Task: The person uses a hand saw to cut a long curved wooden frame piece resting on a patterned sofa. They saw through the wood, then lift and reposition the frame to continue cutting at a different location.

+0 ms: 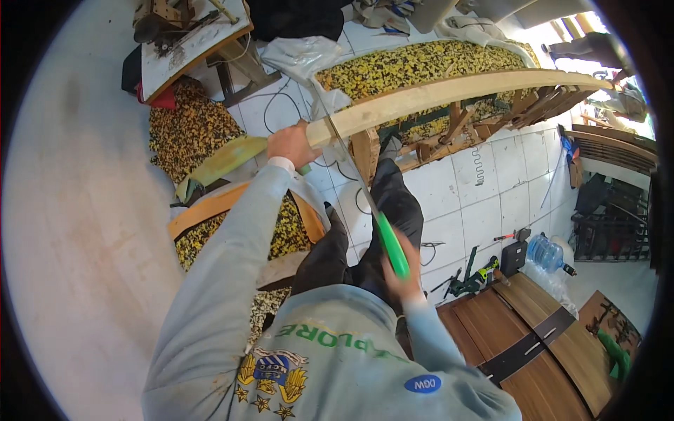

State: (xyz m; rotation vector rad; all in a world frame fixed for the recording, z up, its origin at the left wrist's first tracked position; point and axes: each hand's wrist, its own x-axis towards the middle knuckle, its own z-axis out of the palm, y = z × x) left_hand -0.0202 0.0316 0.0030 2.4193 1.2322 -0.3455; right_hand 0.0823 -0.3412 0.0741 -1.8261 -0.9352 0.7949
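Note:
A long pale wooden plank (449, 100) stretches from the middle of the view toward the far right, along the top of a wooden furniture frame (460, 123). My left hand (291, 145) is closed around the plank's near left end. In my right hand (405, 272) is a handsaw (390, 244) with a bright green handle. Its thin blade runs up and left and crosses the plank just right of my left hand. Whether the teeth have cut in is too small to tell. A yellow-green strip (228, 163) lies left of my left hand.
Speckled yellow-and-black foam (414, 67) lies behind the plank, with more foam (189, 123) at left. A cluttered table (193, 52) stands at the upper left. On the tiled floor at right are a green cordless drill (477, 277), a water bottle (547, 252) and brown wooden panels (519, 330).

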